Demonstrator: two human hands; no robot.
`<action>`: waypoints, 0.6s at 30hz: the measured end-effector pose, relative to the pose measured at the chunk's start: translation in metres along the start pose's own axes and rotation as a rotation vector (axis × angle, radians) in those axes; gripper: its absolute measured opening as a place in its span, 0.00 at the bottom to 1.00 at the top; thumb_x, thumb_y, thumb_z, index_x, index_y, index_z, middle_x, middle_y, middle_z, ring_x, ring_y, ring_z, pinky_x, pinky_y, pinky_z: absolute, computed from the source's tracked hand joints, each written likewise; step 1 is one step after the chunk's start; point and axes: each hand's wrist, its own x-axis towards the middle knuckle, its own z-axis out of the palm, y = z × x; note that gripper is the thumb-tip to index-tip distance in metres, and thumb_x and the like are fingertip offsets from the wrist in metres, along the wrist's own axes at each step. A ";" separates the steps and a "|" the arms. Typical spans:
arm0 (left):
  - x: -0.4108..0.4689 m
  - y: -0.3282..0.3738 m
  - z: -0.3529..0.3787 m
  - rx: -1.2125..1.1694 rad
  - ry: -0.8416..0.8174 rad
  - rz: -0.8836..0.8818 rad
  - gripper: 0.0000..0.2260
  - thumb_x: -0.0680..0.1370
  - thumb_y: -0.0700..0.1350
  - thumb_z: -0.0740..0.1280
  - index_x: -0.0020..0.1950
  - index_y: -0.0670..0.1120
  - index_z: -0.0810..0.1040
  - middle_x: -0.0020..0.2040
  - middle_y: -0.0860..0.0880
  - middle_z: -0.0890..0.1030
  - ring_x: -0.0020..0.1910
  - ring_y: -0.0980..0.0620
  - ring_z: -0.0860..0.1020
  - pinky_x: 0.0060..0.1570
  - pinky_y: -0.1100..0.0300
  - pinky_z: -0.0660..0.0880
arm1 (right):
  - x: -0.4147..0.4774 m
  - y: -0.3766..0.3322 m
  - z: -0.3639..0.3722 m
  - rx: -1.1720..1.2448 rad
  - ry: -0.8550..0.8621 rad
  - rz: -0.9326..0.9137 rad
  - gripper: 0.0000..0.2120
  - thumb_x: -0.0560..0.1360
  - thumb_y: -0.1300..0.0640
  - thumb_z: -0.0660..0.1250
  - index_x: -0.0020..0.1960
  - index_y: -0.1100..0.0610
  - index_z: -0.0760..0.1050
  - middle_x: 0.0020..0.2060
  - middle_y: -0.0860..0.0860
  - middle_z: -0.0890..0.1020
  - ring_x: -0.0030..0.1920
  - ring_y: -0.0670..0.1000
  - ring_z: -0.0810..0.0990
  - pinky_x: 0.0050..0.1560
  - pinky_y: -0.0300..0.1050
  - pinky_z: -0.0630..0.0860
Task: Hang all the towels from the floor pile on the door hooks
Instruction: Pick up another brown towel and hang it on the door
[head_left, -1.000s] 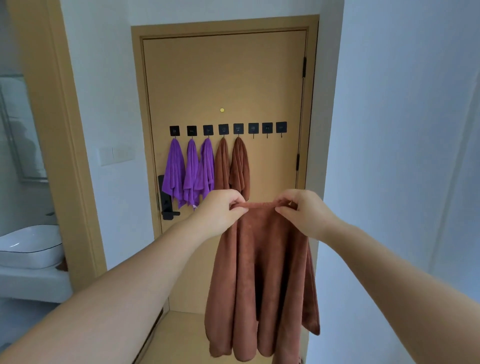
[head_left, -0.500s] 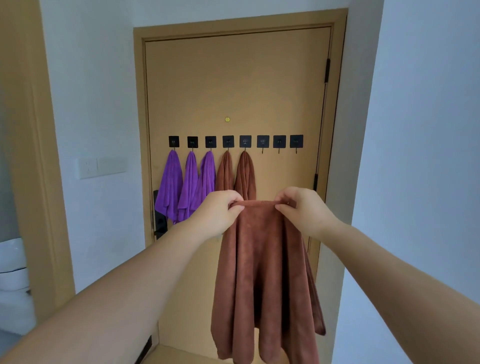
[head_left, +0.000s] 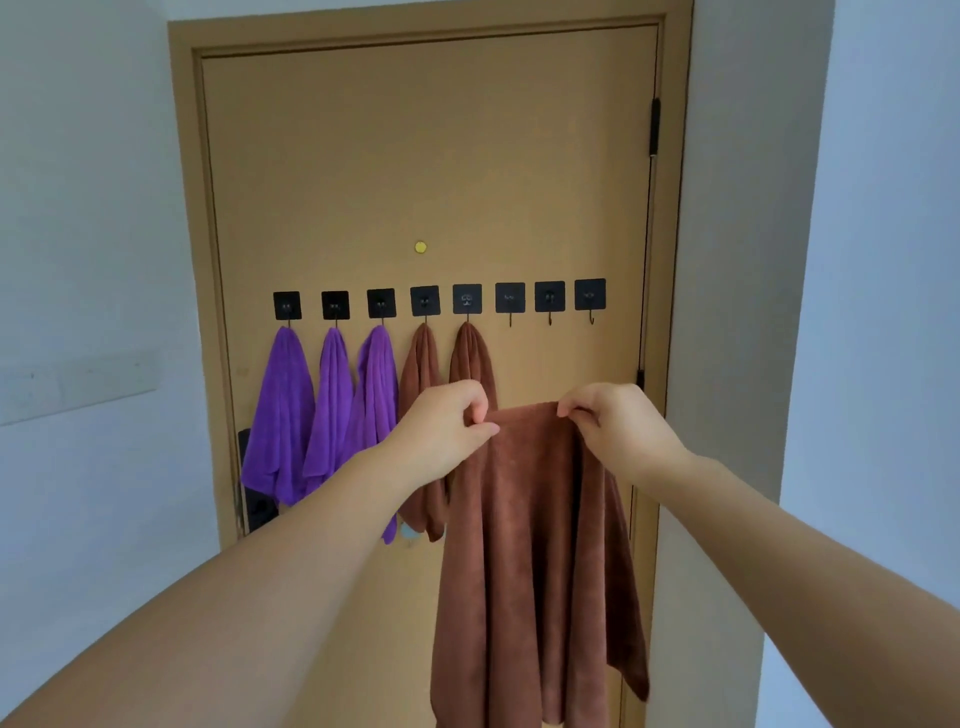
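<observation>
Held towel (head_left: 530, 545) hangs before the door (head_left: 426, 156), below the hooks (head_left: 549, 297).

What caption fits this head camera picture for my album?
Left hand and right hand hold up a brown towel before the door, where five towels hang and three hooks are bare.

A brown towel (head_left: 524, 545) hangs in long folds, its top edge stretched level between the left hand (head_left: 447, 431) and right hand (head_left: 618, 431), which pinch it. On the door (head_left: 415, 156), eight black hooks (head_left: 510, 298) stand in a row. Three purple towels (head_left: 330, 415) and two hung brown towels (head_left: 470, 358) fill the left five.
</observation>
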 end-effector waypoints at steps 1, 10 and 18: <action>0.011 -0.011 0.002 0.006 -0.017 0.023 0.09 0.76 0.47 0.68 0.39 0.50 0.70 0.35 0.52 0.75 0.32 0.56 0.72 0.33 0.65 0.70 | 0.013 0.000 0.006 -0.007 -0.016 0.027 0.11 0.79 0.61 0.60 0.55 0.56 0.81 0.49 0.52 0.83 0.52 0.54 0.80 0.54 0.45 0.75; 0.096 -0.091 0.013 -0.058 -0.105 0.134 0.05 0.79 0.41 0.64 0.45 0.49 0.74 0.32 0.56 0.71 0.29 0.58 0.70 0.31 0.69 0.66 | 0.094 0.008 0.061 -0.191 -0.025 0.041 0.19 0.81 0.67 0.54 0.66 0.55 0.75 0.62 0.52 0.78 0.62 0.55 0.76 0.67 0.47 0.71; 0.159 -0.132 0.043 -0.053 -0.092 0.108 0.09 0.79 0.40 0.63 0.55 0.50 0.79 0.60 0.51 0.78 0.59 0.52 0.76 0.59 0.62 0.70 | 0.151 0.040 0.102 -0.191 0.028 -0.029 0.21 0.80 0.67 0.55 0.70 0.55 0.71 0.63 0.48 0.74 0.64 0.51 0.73 0.64 0.37 0.68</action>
